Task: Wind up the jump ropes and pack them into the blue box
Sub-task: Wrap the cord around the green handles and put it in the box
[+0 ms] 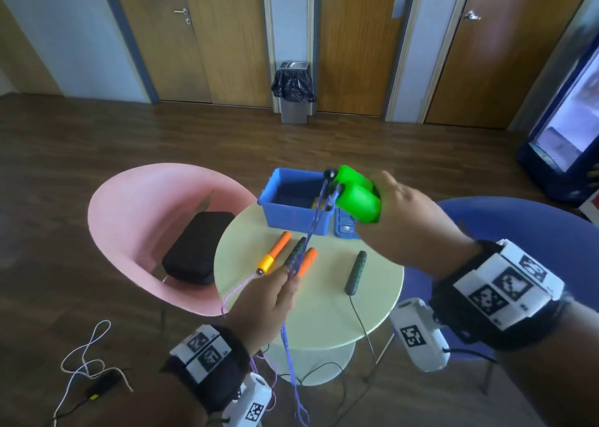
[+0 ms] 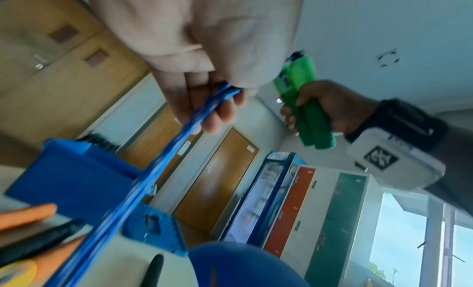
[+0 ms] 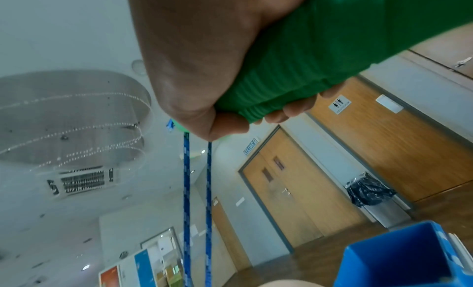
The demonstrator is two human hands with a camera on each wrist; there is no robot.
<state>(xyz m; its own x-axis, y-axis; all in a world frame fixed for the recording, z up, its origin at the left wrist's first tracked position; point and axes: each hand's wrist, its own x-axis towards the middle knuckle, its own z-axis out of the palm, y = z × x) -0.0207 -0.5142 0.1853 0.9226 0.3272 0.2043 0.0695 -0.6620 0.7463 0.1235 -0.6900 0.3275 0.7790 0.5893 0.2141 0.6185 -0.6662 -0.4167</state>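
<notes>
The right hand (image 1: 411,219) is wrapped tight around the two green handles (image 1: 356,193), side by side, up above the blue box (image 1: 291,199). Two strands of the blue-purple rope (image 1: 311,229) run from the handle tips down to the left hand (image 1: 265,297), at about 7 o'clock from the handles. The left fingers (image 2: 204,109) pinch both strands together against the thumb, and the rest of the rope hangs past the edge of the round table (image 1: 324,313) toward the floor.

The job now looks like winding this rope. To do it well, keep the two handles pressed together so they do not twist apart. Keep the rope a little tight — not slack — and lay each loop next to the last one around the handles. Let the strands slide through the pinch as the left hand feeds them, so the tail does not tangle.

The blue box sits at the 12 o'clock edge of the table, open on top, with something yellow inside that is too small to name. Still on the table are the orange-handled rope (image 1: 278,251) and the black-handled rope (image 1: 356,271) — not wound yet.
</notes>
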